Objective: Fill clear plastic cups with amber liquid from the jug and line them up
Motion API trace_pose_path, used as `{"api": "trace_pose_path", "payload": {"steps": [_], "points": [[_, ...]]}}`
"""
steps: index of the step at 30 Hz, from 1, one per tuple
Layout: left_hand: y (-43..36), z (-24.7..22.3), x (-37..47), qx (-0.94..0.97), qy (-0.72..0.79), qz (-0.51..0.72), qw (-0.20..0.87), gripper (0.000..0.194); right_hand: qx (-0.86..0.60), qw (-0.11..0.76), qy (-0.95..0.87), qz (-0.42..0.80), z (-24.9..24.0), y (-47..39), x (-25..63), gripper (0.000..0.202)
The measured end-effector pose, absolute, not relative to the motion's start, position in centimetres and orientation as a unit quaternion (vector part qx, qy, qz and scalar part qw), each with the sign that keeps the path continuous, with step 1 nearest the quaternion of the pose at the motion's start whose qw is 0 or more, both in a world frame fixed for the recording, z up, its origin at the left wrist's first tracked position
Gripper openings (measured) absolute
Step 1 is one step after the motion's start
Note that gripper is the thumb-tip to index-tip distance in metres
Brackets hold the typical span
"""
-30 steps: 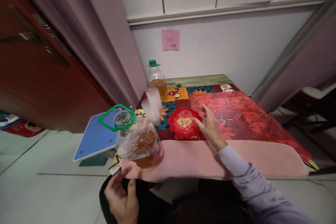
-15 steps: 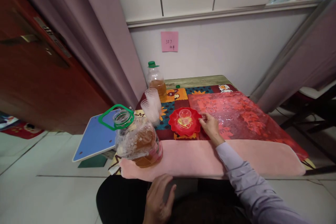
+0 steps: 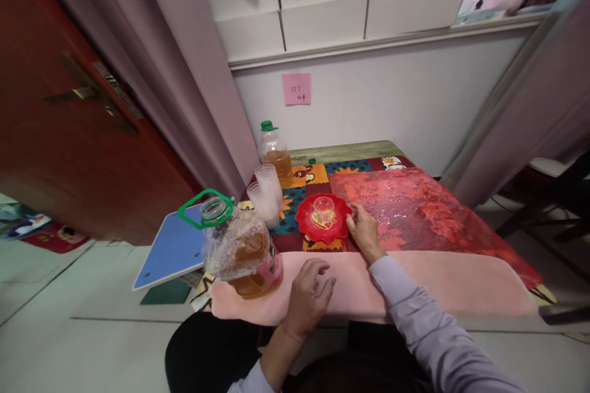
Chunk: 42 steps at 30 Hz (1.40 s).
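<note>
A red scalloped plate [image 3: 303, 221] lies on the table with a clear plastic cup [image 3: 323, 206] standing in it. My right hand [image 3: 365, 232] pinches the plate's right rim between thumb and fingers. Over the pink cloth [image 3: 442, 276] at the table's near edge, my left hand [image 3: 308, 296] is open and holds nothing, its fingers loosely bent and apart from the thumb. To its left stands a large uncapped jug [image 3: 244, 258] of amber liquid, with a green handle ring round its neck. Two stacks of clear plastic cups [image 3: 263, 202] stand between jug and plate.
A second jug [image 3: 278, 159] with a green cap stands at the back left. A small green cap [image 3: 312, 161] lies near the far edge. Wet-looking red sheeting [image 3: 415, 209] covers the right side of the table. A blue board [image 3: 166, 249] sits at the left.
My left hand has risen from below the table edge, moving up and right over the pink cloth. My right hand stays on the plate's rim. The view has tilted slightly up.
</note>
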<state>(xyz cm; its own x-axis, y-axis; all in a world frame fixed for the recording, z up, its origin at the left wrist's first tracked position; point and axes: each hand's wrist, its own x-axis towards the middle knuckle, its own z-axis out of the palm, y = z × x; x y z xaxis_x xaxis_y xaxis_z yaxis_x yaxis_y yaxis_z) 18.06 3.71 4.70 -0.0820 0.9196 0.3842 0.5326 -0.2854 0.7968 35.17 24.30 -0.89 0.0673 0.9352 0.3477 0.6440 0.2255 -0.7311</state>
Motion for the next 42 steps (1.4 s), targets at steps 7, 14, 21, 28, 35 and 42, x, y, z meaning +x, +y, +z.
{"api": "trace_pose_path", "payload": {"steps": [7, 14, 21, 28, 35, 42], "points": [[6.9, 4.3, 19.6, 0.440, 0.605, 0.557, 0.361, 0.034, -0.595, 0.468, -0.628, 0.177, 0.1, 23.8, 36.0, 0.057], [10.1, 9.6, 20.3, 0.413, 0.543, 0.630, 0.371, 0.050, -0.516, 0.573, -0.550, 0.320, 4.6, 21.4, 36.0, 0.064], [11.7, 18.2, 21.5, 0.515, 0.554, 0.594, 0.275, 0.084, -0.402, 0.518, -0.602, 0.456, 14.2, 19.5, 35.8, 0.092], [13.8, 21.1, 21.3, 0.539, 0.643, 0.503, 0.208, 0.092, -0.440, 0.500, -0.635, 0.392, 18.3, 19.6, 33.5, 0.093], [14.7, 20.1, 20.3, 0.544, 0.657, 0.480, 0.206, 0.091, -0.463, 0.485, -0.640, 0.375, 17.0, 19.7, 32.3, 0.094], [13.9, 20.7, 19.7, 0.539, 0.660, 0.482, 0.201, 0.090, -0.455, 0.494, -0.641, 0.373, 17.2, 18.8, 31.8, 0.092]]}}
